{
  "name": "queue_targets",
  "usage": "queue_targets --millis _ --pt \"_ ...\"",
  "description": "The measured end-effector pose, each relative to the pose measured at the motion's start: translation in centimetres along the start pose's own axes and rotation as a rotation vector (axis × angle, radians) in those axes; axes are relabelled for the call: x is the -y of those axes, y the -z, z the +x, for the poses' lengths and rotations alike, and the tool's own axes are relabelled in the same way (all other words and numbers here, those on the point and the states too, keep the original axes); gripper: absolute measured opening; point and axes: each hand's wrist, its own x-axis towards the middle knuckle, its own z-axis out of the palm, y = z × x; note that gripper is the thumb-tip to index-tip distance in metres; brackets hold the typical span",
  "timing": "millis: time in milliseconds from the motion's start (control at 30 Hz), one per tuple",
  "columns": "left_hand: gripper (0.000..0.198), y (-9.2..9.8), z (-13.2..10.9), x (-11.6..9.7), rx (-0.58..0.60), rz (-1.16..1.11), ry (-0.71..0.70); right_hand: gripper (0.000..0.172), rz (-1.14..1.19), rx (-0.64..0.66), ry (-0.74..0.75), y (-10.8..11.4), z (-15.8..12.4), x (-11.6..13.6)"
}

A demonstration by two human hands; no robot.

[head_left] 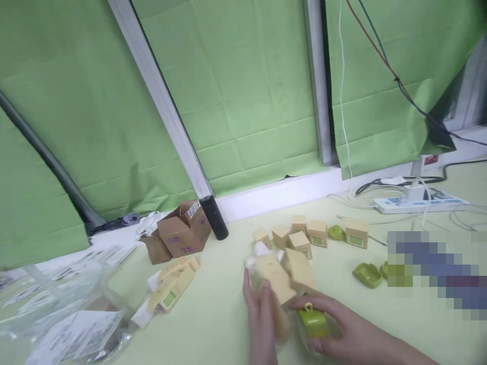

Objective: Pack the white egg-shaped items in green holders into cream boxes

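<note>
My left hand (pixel 259 309) is wrapped round a beige cardboard box (pixel 274 276) with raised flaps. Clear plastic shows at its upper left, and motion blurs the lower part. Close beside it, my right hand (pixel 338 327) grips a small green case (pixel 314 320) with a yellow loop on top. Something transparent surrounds the case's lower part. Behind my hands stand several small beige boxes (pixel 318 233) with green labels. A green lidless case (pixel 368 275) lies to the right, apart from both hands. Another green piece (pixel 336 232) sits among the boxes.
Flattened beige boxes (pixel 173 289) lie left of my hands. An open brown carton (pixel 184 233) and a black cylinder (pixel 214 218) stand at the back. Plastic bags (pixel 64 324) fill the front left. A power strip (pixel 422 203) with cables is at the back right.
</note>
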Motion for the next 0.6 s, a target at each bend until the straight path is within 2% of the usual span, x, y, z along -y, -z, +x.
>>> queue_targets --millis 67,133,233,400,500,600 --pt "0.088 -1.3 0.1 -0.1 0.13 -0.188 0.097 0.048 0.038 -0.081 -0.071 0.3 0.3 -0.8" --pt "0.096 -1.8 0.7 -0.3 0.238 -0.27 0.13 0.044 0.108 -0.153 -0.095 0.8 0.8 -1.3" --pt "0.081 -1.7 1.9 -0.2 0.32 -0.214 0.099 0.043 0.23 -0.229 -0.071 1.3 1.4 -1.3" --pt "0.039 -1.1 2.3 1.0 0.297 -0.264 0.027 0.046 0.336 -0.414 -0.154 1.9 1.6 -0.5" --pt "0.031 -0.8 1.7 1.3 0.321 -0.285 -0.011 0.048 0.293 -0.438 -0.111 2.4 1.3 -0.2" --pt "0.034 -0.9 1.9 2.3 0.272 -0.234 0.002 0.048 0.276 -0.445 -0.046 2.4 1.2 -0.3"
